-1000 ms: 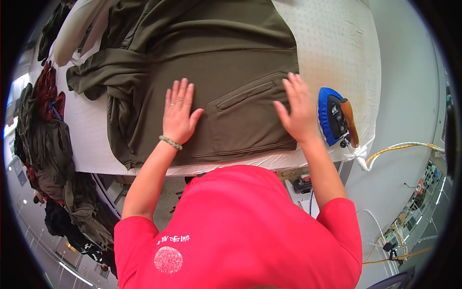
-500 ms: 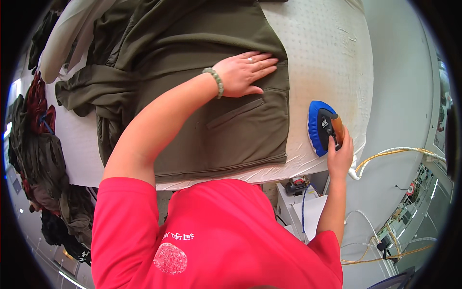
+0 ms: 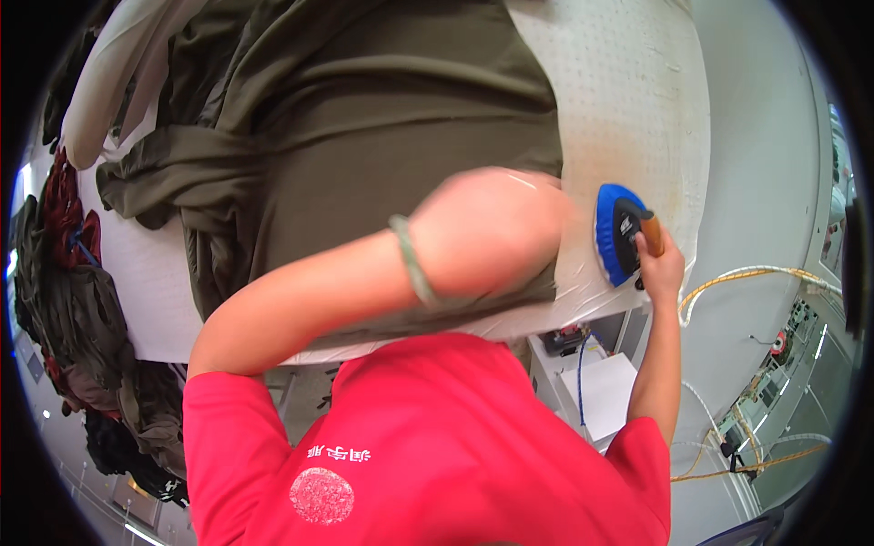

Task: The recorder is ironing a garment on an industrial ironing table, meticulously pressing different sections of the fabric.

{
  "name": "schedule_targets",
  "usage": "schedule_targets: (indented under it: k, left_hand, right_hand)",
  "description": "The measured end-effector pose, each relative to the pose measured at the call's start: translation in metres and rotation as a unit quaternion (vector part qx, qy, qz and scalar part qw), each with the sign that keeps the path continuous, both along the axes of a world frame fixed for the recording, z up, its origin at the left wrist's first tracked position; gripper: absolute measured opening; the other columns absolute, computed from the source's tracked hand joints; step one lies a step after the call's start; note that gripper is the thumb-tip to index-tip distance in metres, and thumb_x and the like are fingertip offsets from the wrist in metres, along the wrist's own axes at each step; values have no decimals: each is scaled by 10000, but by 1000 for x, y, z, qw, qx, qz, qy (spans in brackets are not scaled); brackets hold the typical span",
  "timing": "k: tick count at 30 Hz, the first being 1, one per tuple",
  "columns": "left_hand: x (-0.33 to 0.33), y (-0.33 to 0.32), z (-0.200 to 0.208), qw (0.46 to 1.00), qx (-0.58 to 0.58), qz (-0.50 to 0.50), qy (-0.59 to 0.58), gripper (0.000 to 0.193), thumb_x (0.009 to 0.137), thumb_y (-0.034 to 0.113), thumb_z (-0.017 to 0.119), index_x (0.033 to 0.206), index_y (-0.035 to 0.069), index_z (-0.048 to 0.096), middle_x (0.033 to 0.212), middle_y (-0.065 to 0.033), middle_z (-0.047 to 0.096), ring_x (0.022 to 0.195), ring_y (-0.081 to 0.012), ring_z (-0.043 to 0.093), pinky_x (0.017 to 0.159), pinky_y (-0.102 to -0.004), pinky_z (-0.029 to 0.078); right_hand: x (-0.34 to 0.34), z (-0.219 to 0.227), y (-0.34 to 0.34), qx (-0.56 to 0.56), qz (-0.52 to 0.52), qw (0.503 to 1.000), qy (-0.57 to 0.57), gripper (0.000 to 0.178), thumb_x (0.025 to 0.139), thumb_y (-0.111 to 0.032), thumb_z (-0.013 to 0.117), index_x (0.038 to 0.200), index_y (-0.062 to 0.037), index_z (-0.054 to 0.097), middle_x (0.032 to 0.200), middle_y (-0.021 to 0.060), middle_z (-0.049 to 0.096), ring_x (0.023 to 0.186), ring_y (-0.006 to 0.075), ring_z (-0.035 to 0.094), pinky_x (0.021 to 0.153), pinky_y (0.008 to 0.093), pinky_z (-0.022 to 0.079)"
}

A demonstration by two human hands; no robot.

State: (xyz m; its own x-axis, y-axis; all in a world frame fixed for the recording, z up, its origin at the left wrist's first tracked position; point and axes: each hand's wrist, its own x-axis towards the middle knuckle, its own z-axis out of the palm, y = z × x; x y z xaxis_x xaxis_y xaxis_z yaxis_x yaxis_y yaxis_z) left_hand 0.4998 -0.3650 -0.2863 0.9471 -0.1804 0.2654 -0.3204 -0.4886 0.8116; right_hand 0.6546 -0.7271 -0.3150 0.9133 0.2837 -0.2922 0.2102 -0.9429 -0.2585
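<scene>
An olive-green garment lies spread over the white padded ironing table, with folds bunched at its left. My left hand is over the garment's right part, near its edge, and is smeared by motion. Its fingers cannot be made out, and it hides the cloth beneath. A green bead bracelet circles that wrist. On the bare padding right of the garment stands an iron with a blue cover round its base and a brown handle. My right hand is closed round the handle.
A pale padded arm form juts over the table's far left. Dark and red clothes hang along the left side. White and yellow hoses run off to the right. Below the table's front edge is a white cabinet.
My left hand has lifted from lying flat on the garment and come nearer, toward its right edge. The iron has shifted slightly right. The garment's pocket slit no longer shows.
</scene>
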Motion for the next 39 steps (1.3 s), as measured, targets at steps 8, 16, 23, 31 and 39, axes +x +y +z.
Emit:
schedule_targets:
  k: [8,16,23,31,39]
  left_hand:
    - [-59,-89,205,762,473,80,-436,655,1010,499,569,1335,-68,518,1297,-141,609,1297,-309,512,1182,-440,367]
    - [-98,-110,214,753,549,12,-364,560,1004,426,586,1370,7,524,1385,-57,560,1234,-221,554,1128,-354,410]
    - [-115,-121,235,661,632,-4,-404,650,966,414,640,1498,84,464,1558,10,458,1269,-169,559,1126,-314,420]
    - [-145,-169,164,527,606,246,-542,865,930,608,602,1612,176,292,1670,-133,295,1518,-347,294,1232,-434,266]
    - [-114,-46,92,916,269,290,-59,679,1003,391,594,1521,-13,419,1577,-204,422,1496,-357,358,1218,-501,278]
  right_hand:
    - [16,3,8,-16,38,999,-19,397,922,-336,723,1283,-174,685,1040,123,755,964,342,719,817,405,549]
    - [2,9,7,-6,43,999,-25,391,931,-338,706,1279,-162,680,1020,156,745,964,350,716,816,427,546]
    - [2,4,2,-17,79,997,-14,402,929,-322,694,1297,-164,666,1042,160,745,988,376,703,833,455,543]
    - [11,4,1,3,106,994,-18,387,919,-302,701,1274,-152,671,996,149,750,952,363,713,817,443,546]
    - [19,18,9,49,-6,985,165,397,904,-182,732,1274,-57,659,928,118,743,874,237,721,766,354,552]
